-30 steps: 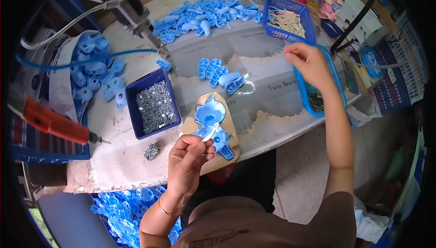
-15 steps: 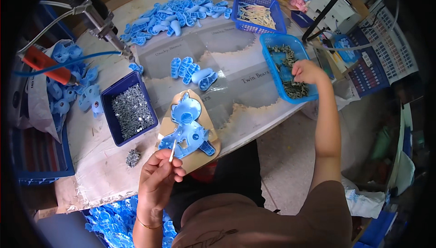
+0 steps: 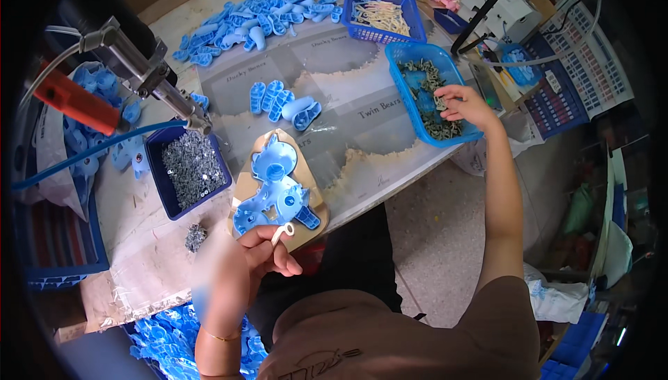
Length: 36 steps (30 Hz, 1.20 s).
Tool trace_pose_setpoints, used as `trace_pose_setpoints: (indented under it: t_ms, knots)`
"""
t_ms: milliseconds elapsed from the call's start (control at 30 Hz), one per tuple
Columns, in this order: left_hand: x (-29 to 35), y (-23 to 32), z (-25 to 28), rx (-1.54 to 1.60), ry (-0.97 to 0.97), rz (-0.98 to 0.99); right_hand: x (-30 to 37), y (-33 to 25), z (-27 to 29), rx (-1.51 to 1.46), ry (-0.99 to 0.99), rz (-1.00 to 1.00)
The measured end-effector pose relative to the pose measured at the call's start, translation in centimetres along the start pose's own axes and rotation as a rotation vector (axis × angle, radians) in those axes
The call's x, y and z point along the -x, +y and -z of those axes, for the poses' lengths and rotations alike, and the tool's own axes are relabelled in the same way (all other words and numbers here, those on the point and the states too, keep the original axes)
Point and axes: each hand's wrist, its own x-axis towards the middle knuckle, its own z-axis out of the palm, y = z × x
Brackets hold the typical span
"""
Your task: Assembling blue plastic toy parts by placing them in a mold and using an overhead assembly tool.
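Got 2 hands (image 3: 259, 257) (image 3: 466, 108), 1 held wht pc (image 3: 279, 234), 5 lined-up bl. pcs (image 3: 281, 106).

Workshop, power tool (image 3: 78, 100), heaped blue parts (image 3: 255, 36)

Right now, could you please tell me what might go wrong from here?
The small white ring-ended piece could slip and drop, as the left hand holds it only by the fingers. The light-blue rectangular plastic tray might shift if the right hand bumps it, since it sits close to the edge of the pale worktable. The loose heap of small silvery pieces could scatter if brushed.
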Motion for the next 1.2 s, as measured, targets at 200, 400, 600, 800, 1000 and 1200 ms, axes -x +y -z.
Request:
trace_pose_setpoints:
  t_ms: [200, 400, 600, 800, 1000, 1200]
  knots:
    - [-0.6, 0.0, 0.0, 0.016, 0.029, -0.029, -1.1, 1.9, 0.3, -0.126, 0.064, 0.044]
    - [-0.6, 0.1, 0.2, 0.078, 0.042, -0.051, -1.0, 2.3, -1.4, 0.247, -0.068, 0.25]
    - [-0.2, 0.0, -0.1, -0.032, 0.046, -0.075, -1.4, 1.1, -2.0, 0.513, -0.021, 0.229]
    - [-0.4, 0.2, 0.5, -0.119, 0.056, -0.094, -0.3, -0.4, -0.3, 0.105, 0.036, 0.21]
    - [-1.2, 1.0, 0.3, -0.274, 0.038, -0.137, 2.7, -7.1, -4.6, -0.057, -0.119, 0.284]
    - [-3.9, 1.2, -1.7, -0.619, 0.166, -0.431, 6.5, -13.5, -13.3, -0.033, -0.538, 0.358]
